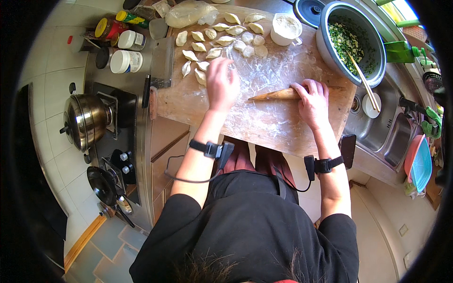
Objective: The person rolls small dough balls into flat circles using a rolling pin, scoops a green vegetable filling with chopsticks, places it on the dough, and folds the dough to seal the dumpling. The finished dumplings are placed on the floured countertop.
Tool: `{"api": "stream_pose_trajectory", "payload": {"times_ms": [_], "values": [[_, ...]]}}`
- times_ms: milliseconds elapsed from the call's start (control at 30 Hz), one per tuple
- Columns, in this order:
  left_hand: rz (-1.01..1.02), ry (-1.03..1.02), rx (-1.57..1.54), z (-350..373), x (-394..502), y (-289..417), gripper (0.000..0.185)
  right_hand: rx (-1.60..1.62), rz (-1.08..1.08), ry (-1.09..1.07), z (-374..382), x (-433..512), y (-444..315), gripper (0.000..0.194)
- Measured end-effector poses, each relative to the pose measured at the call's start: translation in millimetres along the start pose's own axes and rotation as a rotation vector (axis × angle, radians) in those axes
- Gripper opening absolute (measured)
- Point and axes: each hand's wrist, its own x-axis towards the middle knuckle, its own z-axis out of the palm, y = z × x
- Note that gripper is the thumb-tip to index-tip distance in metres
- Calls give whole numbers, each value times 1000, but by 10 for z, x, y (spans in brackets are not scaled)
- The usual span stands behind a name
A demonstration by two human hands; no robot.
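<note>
My left hand (222,85) hovers at or just above the floured wooden board (283,127), fingers bent and thumb apart, with nothing seen in it. Beside it lies a dumpling (200,76), partly covered by the hand. My right hand (314,102) grips a tapered wooden rolling pin (274,94) that lies across the board. Several folded dumplings (214,53) are spread over the board's far left. Flat round dough wrappers (261,51) lie in a small group to their right.
A cup of flour (286,30) stands at the board's far edge. A grey pot of chopped green filling (348,46) with chopsticks (364,83) sits on the right, near the sink (378,131). A cleaver (162,62) rests along the left edge. Lidded jars (126,62) and a steel pot (85,122) are further left.
</note>
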Motion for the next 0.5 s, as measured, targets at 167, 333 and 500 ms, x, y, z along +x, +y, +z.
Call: {"api": "stream_pose_trajectory", "payload": {"times_ms": [167, 333, 500], "values": [[39, -159, 168, 515, 302, 70, 26, -16, 32, -12, -88, -115, 161, 44], [122, -186, 138, 590, 197, -50, 23, -2, 22, -27, -139, -252, 270, 52], [225, -275, 44, 310, -434, 262, 18, 91, 73, -48, -173, -393, 410, 53]]}}
